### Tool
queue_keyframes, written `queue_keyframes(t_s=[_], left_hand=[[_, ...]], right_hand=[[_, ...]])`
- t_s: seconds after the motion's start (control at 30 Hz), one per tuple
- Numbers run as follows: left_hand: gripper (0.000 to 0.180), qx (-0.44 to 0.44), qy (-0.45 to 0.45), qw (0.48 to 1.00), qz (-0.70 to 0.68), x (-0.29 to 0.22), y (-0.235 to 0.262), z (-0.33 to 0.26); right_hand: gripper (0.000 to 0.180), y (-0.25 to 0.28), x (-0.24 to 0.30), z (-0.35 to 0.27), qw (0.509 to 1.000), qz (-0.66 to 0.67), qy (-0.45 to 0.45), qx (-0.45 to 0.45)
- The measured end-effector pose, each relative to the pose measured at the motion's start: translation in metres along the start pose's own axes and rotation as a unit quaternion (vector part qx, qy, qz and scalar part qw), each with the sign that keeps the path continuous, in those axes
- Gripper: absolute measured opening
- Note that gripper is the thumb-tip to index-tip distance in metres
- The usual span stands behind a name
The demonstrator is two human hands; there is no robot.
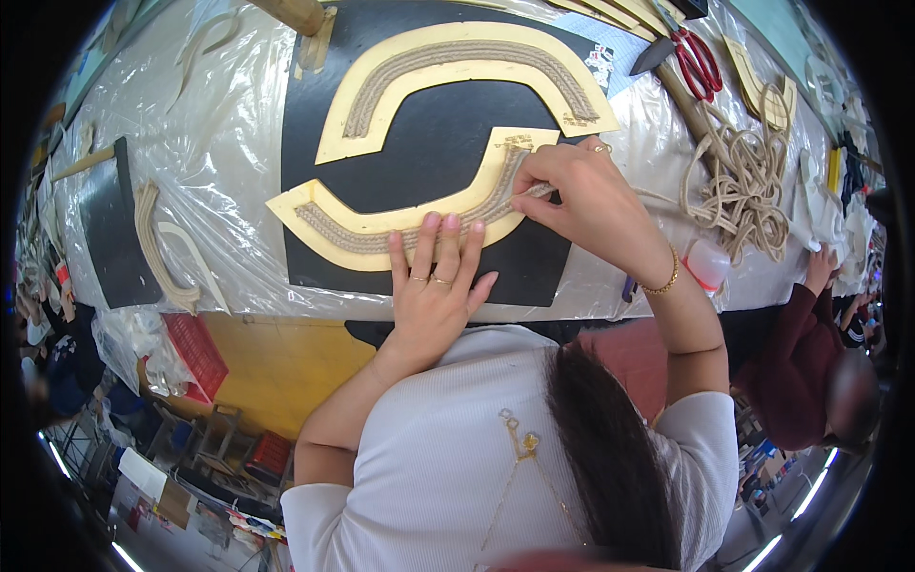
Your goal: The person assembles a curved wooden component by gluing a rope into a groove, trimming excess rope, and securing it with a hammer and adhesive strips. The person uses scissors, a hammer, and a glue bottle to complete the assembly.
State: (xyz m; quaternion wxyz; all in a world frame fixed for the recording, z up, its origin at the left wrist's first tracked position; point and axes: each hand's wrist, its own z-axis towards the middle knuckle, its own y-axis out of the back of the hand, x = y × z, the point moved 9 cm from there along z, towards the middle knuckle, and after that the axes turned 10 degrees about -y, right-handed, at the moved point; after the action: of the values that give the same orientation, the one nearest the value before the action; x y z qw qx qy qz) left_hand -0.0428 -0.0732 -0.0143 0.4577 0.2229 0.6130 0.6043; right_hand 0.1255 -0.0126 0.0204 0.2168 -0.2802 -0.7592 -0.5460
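Two curved pale yellow boards lie on a black mat (522, 103), each with rows of beige braided cord set along its curve. On the nearer curved board (355, 221), my left hand (437, 276) rests flat, fingers apart and pressing the cord rows. My right hand (586, 191) pinches a length of beige cord (541, 190) at that board's right end. From there the strand runs right to a loose heap of cord (742, 195). Beyond them is the farther curved board (335, 131), touched by neither hand.
Clear plastic sheeting (229, 124) covers the table. Red-handled scissors (699, 65) and a hammer (667, 71) lie at the far right, with a small bottle (707, 264) nearer. A cord bundle (152, 248) and dark panel (114, 224) lie left. Another person (801, 353) works at right.
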Motion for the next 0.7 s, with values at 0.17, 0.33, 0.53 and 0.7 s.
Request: queue_keyframes(t_s=[0.17,0.33,0.53,0.7], left_hand=[[0.071,-0.025,0.011,0.999,0.029,-0.006,-0.003,0.007],[0.071,-0.090,0.026,0.995,0.034,-0.013,0.002,0.021],[0.075,0.030,0.044,0.997,-0.057,-0.014,-0.015,0.025],[0.067,0.041,-0.045,0.997,-0.045,0.002,0.006,-0.005]], right_hand=[[0.010,-0.003,0.004,0.006,1.000,-0.018,0.009,0.012],[0.011,-0.005,0.005,0.011,0.998,-0.025,0.051,0.005],[0.013,-0.012,0.005,0.010,0.996,-0.005,0.092,0.006],[0.015,-0.035,0.026,-0.017,0.997,-0.009,0.075,-0.031]])
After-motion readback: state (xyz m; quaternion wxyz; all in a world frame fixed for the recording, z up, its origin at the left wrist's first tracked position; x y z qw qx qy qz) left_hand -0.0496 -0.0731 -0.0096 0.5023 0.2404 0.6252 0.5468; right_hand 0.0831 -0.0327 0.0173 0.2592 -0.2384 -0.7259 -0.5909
